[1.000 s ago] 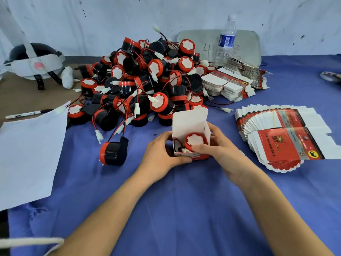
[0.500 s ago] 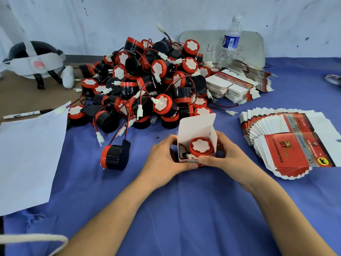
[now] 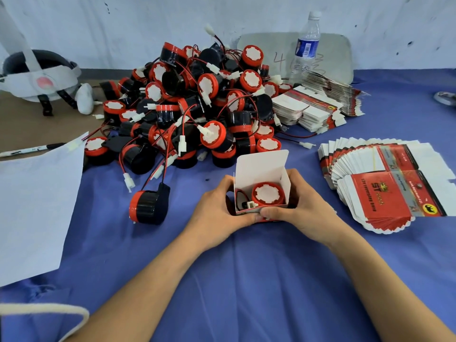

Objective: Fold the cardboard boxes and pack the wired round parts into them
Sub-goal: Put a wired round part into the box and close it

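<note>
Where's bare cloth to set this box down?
The widest bare blue cloth lies nearest you, below the box; a narrower strip runs between the white paper and the lone round part. Crowded: the pile behind the box, the fanned flat cartons at right.

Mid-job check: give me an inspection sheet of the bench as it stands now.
Surface: blue cloth; brown tabletop at far left.
Job's things: open box with one round part inside, lid flap up; big pile of parts behind; flat boxes fanned at right, more stacks behind.
Clutter: water bottle, paper sheet, pen, headset.
Grippers: left hand and right hand both grip the box.
Cables: red-black wires tangled through pile; one plug trails onto cloth.
Surroundings: white wall, grey board leaning against it.
</note>
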A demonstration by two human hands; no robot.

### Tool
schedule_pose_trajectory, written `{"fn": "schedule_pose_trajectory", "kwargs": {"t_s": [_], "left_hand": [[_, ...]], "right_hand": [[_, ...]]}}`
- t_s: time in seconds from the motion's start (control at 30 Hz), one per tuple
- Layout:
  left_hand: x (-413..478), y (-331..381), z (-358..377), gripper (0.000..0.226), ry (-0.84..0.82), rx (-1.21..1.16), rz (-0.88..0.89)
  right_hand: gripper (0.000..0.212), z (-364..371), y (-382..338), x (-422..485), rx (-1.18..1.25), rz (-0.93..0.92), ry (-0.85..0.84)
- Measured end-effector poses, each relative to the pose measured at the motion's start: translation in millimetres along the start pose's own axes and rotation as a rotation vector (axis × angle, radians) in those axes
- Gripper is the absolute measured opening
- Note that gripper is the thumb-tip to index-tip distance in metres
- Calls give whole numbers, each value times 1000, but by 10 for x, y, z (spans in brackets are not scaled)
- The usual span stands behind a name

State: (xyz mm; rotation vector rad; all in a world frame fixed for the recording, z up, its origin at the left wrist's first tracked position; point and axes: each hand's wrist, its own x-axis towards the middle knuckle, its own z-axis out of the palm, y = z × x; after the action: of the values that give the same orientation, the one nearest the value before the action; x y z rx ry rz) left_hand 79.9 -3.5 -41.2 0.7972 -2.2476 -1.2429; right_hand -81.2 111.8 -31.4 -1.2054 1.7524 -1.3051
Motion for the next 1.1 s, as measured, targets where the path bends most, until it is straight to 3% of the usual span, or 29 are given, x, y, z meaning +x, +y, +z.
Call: {"fn": "schedule_pose_trajectory", "kwargs": {"t_s": [0.37, 0.6, 0.77, 0.9, 1.1], "left_hand": [[0, 22, -56, 44, -71, -57, -14], [-36, 118, 17, 57, 5, -41, -55], [-56, 175, 51, 26, 64, -55, -117], [12, 255, 18, 47, 2, -178, -253], [176, 394, -74, 50, -154, -114, -297]], "right_hand": [[57, 38, 9, -42, 20, -41, 27], [54, 66, -5, -67, 12, -79, 33], [51, 57, 47, -51, 0, -80, 25], [53, 69, 55, -48, -16, -79, 24], [54, 76, 56, -54, -34, -79, 36]]}}
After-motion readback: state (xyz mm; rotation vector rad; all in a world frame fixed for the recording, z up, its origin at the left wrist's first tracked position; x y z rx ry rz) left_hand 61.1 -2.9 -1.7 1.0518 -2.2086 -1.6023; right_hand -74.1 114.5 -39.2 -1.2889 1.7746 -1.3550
